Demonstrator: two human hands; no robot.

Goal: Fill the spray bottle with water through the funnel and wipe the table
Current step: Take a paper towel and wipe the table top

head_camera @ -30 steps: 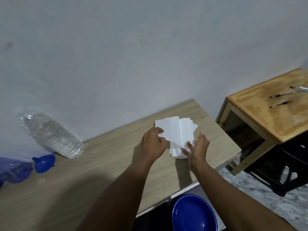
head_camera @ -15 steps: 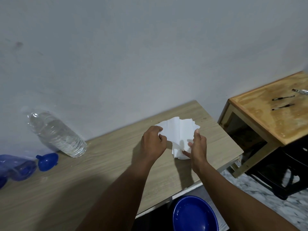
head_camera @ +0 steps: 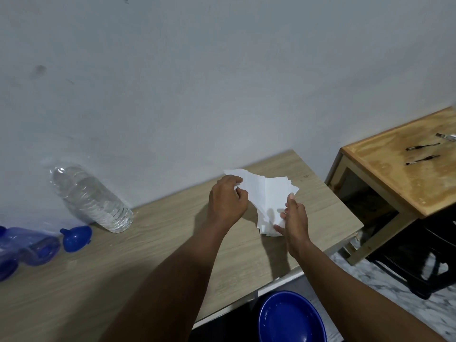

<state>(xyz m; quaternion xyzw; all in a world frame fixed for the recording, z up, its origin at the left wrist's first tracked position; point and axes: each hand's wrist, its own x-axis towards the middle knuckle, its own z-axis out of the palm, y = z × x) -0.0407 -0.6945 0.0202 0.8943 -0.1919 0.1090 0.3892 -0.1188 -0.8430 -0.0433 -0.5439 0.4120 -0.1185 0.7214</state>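
A stack of white tissues [head_camera: 270,196] lies at the right end of the light wooden table [head_camera: 153,245]. My left hand [head_camera: 227,199] pinches the top tissue at its left edge and lifts it. My right hand [head_camera: 294,220] presses on the stack's right side with spread fingers. A clear water bottle [head_camera: 90,197] stands at the back left near the wall. A blue funnel [head_camera: 76,238] lies next to it. The translucent blue spray bottle [head_camera: 27,249] lies at the far left edge, partly cut off.
A blue plastic basin [head_camera: 291,317] sits on the floor below the table's front edge. A second, darker wooden table [head_camera: 404,174] with two pens [head_camera: 422,153] stands to the right. A black stool [head_camera: 414,262] is under it. The grey wall is close behind.
My left hand has pulled the top tissue up and to the left, away from the stack. My right hand has shifted slightly along the stack's right side.
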